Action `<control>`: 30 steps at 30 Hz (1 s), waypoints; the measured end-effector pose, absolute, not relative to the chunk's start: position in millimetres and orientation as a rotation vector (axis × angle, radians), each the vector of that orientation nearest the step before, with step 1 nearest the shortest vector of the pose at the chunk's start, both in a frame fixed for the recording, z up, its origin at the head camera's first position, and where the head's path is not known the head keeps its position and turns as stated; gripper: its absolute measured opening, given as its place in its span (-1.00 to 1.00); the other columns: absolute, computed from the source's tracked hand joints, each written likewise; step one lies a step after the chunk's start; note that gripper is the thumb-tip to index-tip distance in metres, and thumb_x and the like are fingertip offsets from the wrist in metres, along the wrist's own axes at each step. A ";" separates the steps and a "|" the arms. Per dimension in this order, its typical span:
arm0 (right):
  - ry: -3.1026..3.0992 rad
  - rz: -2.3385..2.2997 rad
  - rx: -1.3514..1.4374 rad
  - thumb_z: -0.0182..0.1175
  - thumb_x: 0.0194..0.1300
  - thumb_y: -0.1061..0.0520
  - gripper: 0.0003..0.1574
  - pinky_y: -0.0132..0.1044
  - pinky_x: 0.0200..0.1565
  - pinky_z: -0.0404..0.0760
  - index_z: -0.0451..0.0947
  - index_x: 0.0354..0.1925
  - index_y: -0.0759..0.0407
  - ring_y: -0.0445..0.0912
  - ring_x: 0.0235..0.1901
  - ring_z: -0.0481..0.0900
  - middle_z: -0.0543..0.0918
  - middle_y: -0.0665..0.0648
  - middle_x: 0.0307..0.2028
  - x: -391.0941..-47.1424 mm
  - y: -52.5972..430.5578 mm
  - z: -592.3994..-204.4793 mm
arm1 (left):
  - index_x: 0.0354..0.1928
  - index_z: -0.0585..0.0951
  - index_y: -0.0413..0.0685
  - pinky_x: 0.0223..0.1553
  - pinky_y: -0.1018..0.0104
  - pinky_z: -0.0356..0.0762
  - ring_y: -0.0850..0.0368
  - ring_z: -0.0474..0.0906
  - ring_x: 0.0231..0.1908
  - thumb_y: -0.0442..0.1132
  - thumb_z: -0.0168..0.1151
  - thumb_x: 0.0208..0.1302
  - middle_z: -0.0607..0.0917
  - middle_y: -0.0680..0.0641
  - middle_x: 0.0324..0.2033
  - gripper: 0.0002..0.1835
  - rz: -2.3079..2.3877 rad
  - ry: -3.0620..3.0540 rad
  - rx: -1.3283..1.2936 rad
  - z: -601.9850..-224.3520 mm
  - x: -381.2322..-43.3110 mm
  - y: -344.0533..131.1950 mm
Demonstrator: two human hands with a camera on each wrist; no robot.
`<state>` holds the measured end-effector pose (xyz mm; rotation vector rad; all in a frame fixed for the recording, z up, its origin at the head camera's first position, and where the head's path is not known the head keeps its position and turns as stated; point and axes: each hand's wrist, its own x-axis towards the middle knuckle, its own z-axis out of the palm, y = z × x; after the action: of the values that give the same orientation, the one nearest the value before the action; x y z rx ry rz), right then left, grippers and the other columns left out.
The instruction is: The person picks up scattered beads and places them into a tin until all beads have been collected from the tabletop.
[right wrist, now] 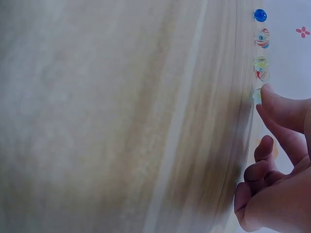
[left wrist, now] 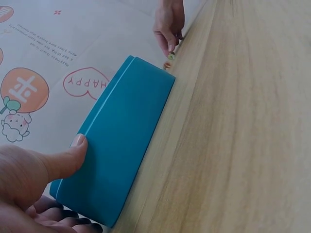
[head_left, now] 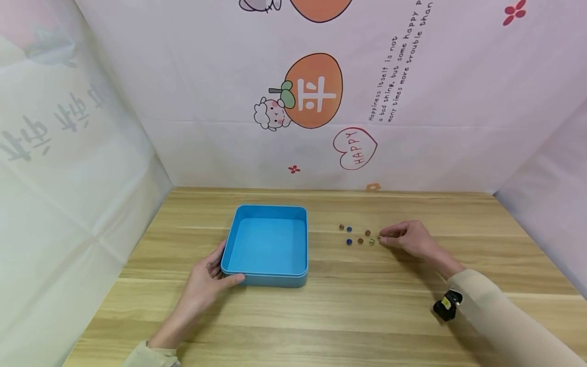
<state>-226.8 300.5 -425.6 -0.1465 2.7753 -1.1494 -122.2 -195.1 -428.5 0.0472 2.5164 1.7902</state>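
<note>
On the wooden table sits a square blue box (head_left: 275, 280), open at the top, with nothing in its bottom. My left hand (head_left: 208, 283) grips its near left corner, thumb along the front wall and fingers at the left side. In the left wrist view the thumb (left wrist: 73, 155) lies against the box's blue wall (left wrist: 121, 145). To the box's right, my right hand (head_left: 410, 238) pinches a clear yellowish-green marble (right wrist: 257, 96) between thumb and forefinger, at table level. Just left of those fingertips lie several glass marbles, among them a blue one (head_left: 349, 241) and a green one (head_left: 372, 242).
A printed white cloth (head_left: 220, 127) hangs behind the table, and another cloth wall (head_left: 82, 153) stands on the left. Bare wooden tabletop (head_left: 330, 316) stretches in front of the box and marbles. A small black device (head_left: 447, 306) sits on the right sleeve.
</note>
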 end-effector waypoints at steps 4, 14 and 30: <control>2.793 -1.131 -0.168 0.46 0.39 0.13 -0.68 -0.24 -0.27 0.50 0.79 0.02 0.29 0.01 -0.20 0.50 0.74 0.26 -0.03 -228.2 298.8 -426.8 | 0.63 0.11 -0.34 0.41 -0.04 0.33 -0.28 0.20 0.50 -0.29 0.60 0.23 0.14 -0.34 0.58 0.07 1.781 2.529 0.049 -427.6 -120.8 -195.6; 2.843 -1.089 -0.205 0.47 0.38 0.11 -0.67 -0.32 -0.40 0.50 0.80 0.00 0.30 -0.04 -0.31 0.47 0.76 0.21 -0.14 -226.6 299.4 -426.4 | 0.64 0.11 -0.29 0.41 0.06 0.33 -0.23 0.19 0.52 -0.33 0.57 0.26 0.13 -0.29 0.60 0.05 1.820 2.487 0.029 -429.4 -121.8 -195.2; 2.791 -1.183 -0.160 0.46 0.39 0.04 -0.59 -0.31 -0.41 0.48 0.77 0.08 0.27 -0.01 -0.26 0.45 0.70 0.19 -0.14 -222.0 294.8 -411.9 | 0.64 0.12 -0.29 0.40 0.06 0.34 -0.25 0.19 0.51 -0.35 0.55 0.27 0.13 -0.30 0.60 0.03 1.838 2.481 0.033 -427.9 -120.2 -193.2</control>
<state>-222.0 294.8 -411.9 -0.1605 2.7914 -1.1832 -120.2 -193.2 -427.9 0.0326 2.4809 1.8379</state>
